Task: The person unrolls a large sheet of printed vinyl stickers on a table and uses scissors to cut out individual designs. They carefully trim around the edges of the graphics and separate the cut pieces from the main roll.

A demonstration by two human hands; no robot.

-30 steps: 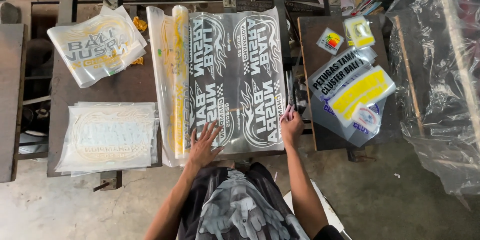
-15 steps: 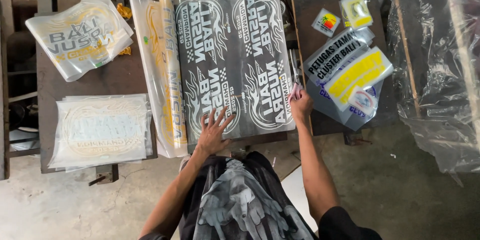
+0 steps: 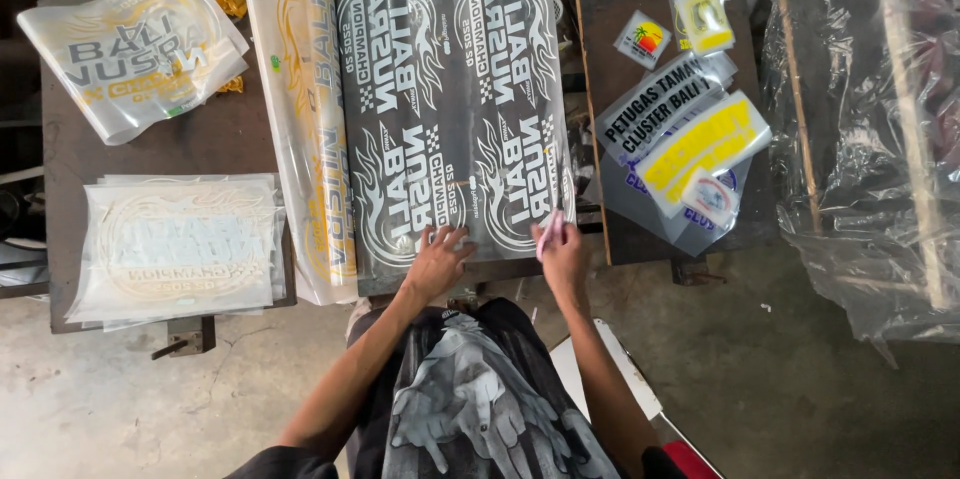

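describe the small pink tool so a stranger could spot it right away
Start at the big dark printed sheet spread over the middle table, then drop to its near right corner. There the right hand pinches a small pink tool against the sheet's edge; nothing else nearby is pink.

hands: left point(image 3: 437, 262), right point(image 3: 562, 249) | flat on dark printed sheet point(image 3: 450, 109)

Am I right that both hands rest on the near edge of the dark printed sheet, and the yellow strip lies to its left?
Not quite. The head view shows both hands, left hand and right hand, on the dark sheet, but the yellow strip lies to its right.
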